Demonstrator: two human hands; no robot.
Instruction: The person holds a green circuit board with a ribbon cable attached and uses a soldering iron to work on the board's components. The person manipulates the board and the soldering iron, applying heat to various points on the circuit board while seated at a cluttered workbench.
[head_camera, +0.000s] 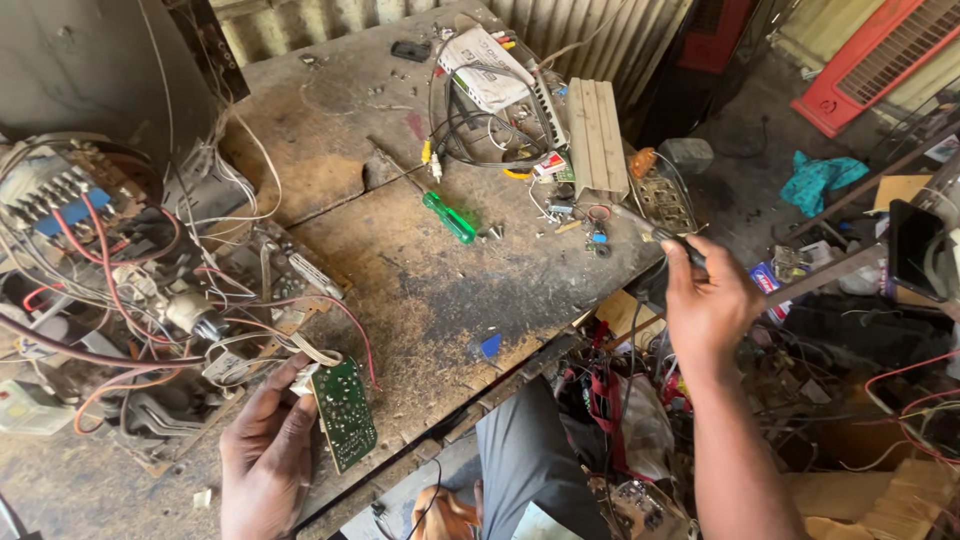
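Note:
My left hand (266, 450) holds a small green circuit board (343, 412) by its left edge, at the front of a worn wooden workbench (420, 290). A flat ribbon cable and red wire run from the board to opened electronics (110, 270) on the left. My right hand (708, 300) is raised past the bench's right edge and grips a dark-handled soldering iron (655, 235), its metal tip pointing up-left over the bench corner.
A green-handled screwdriver (445, 215) lies mid-bench. Cables, a white box (485, 65), a ribbed beige block (598, 135) and small parts crowd the far right corner. Tangled wires and scrap fill the floor at right. A phone (915, 250) stands far right.

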